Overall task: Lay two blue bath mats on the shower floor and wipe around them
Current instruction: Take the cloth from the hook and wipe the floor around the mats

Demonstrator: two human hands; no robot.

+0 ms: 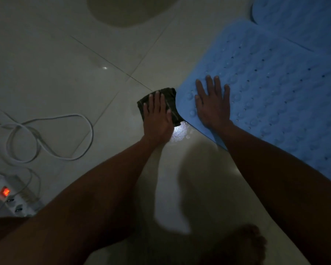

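Where the tiled floor (69,73) meets the near blue mat (275,96), the left hand (157,115) lies flat with straight fingers on a dark folded cloth (170,100), pressing it to the tile just beside the mat's corner; the right hand (213,104) rests spread and flat on that corner, gripping nothing. Judged by its bubbled, perforated face, the mat is soft, limp rubber, light, best lifted at an edge or corner. A wet glare beside the cloth suggests slippery tile. The cloth looks thin and pliable; palm pressure should suffice. A second blue mat (304,18) lies beyond, cut off at the frame edge. Low light obscures detail; whether the mats overlap or merely touch cannot be told. A power strip (11,196) with white cable (52,134) lies well apart
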